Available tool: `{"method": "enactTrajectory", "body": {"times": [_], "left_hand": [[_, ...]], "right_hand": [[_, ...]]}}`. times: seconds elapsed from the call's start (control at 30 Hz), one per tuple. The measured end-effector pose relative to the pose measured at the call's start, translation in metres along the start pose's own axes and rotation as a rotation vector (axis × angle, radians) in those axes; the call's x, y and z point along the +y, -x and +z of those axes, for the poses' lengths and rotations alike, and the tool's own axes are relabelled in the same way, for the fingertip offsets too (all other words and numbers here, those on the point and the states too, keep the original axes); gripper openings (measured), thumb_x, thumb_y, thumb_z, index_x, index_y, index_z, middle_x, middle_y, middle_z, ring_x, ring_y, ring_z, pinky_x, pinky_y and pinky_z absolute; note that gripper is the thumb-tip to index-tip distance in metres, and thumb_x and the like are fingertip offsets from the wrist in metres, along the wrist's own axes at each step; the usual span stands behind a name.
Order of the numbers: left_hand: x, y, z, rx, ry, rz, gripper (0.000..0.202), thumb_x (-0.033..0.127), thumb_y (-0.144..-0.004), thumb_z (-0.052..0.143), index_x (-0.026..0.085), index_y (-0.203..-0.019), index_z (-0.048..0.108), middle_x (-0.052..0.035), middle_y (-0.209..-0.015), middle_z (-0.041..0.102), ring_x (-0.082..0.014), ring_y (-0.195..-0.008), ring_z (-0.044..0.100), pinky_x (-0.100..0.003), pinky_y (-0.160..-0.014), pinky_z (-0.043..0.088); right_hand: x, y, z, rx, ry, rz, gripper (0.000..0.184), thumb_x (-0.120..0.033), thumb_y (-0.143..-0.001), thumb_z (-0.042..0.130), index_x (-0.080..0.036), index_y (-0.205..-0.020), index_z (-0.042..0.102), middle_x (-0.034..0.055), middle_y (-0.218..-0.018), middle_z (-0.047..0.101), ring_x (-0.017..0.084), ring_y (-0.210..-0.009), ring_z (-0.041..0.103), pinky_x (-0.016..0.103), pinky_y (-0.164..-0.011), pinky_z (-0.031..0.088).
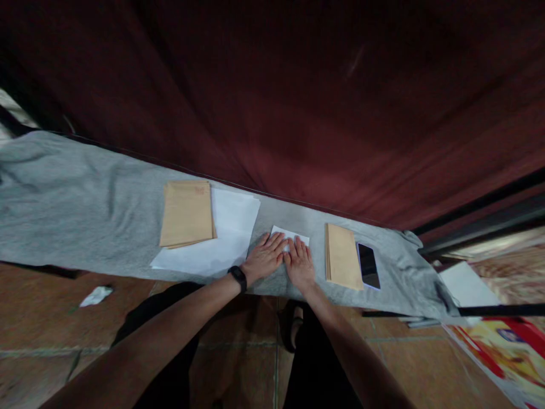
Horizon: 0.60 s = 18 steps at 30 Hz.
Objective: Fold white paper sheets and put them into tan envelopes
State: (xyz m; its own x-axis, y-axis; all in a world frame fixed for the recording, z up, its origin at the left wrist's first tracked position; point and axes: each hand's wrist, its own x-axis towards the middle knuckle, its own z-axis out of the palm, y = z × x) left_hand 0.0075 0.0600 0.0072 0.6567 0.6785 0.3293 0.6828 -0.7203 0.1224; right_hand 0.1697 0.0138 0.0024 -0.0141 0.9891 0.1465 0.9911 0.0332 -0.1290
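Observation:
A small piece of white paper, seemingly folded (291, 233), lies on the grey cloth (128, 210) in front of me. Flat on its left part rests my left hand (264, 258), fingers stretched out, with a black band on the wrist. My right hand (300, 262) lies palm down beside it, fingers spread over the paper's right part. Both hands cover much of the paper's near side. To the left are white sheets (232, 227) with a stack of brown envelopes (187, 213) partly on top. Another pile of brown envelopes (344, 255) sits to the right.
A phone (368, 266) lies right of the envelopes. Behind the narrow cloth-covered surface hangs a dark red curtain (272, 113). A crumpled white tissue (97, 296) is on the tiled floor (238, 363). At the lower right stands a red and yellow box (506, 352).

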Motion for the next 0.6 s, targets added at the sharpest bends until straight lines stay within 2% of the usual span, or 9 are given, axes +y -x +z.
{"method": "enactTrajectory", "body": {"times": [0.17, 0.4, 0.6], "left_hand": [[0.0, 0.002, 0.002, 0.013, -0.014, -0.031, 0.048, 0.029, -0.103, 0.039, 0.016, -0.148, 0.05, -0.0128, -0.157, 0.045, -0.0258, -0.147, 0.039, -0.046, -0.123, 0.026], [0.003, 0.004, 0.003, -0.003, -0.022, -0.095, 0.052, 0.033, -0.101, 0.042, 0.014, -0.149, 0.048, -0.0175, -0.157, 0.043, -0.0299, -0.148, 0.037, -0.049, -0.121, 0.027], [0.006, 0.002, 0.003, -0.045, -0.055, -0.158, 0.055, 0.036, -0.099, 0.046, 0.014, -0.15, 0.047, -0.0192, -0.158, 0.04, -0.0344, -0.148, 0.037, -0.051, -0.121, 0.027]], "right_hand": [[0.001, 0.0, 0.002, 0.003, 0.032, 0.0, 0.054, -0.038, -0.106, 0.036, -0.018, -0.157, 0.036, 0.0139, -0.166, 0.024, 0.028, -0.154, 0.024, 0.047, -0.123, 0.021], [0.006, 0.007, 0.003, 0.029, 0.05, 0.054, 0.057, -0.039, -0.106, 0.035, -0.013, -0.156, 0.036, 0.016, -0.164, 0.03, 0.027, -0.152, 0.029, 0.045, -0.121, 0.023], [0.014, 0.017, 0.01, 0.135, 0.066, 0.076, 0.059, -0.038, -0.105, 0.036, -0.005, -0.154, 0.038, 0.0201, -0.159, 0.039, 0.028, -0.148, 0.036, 0.046, -0.119, 0.03]]}}
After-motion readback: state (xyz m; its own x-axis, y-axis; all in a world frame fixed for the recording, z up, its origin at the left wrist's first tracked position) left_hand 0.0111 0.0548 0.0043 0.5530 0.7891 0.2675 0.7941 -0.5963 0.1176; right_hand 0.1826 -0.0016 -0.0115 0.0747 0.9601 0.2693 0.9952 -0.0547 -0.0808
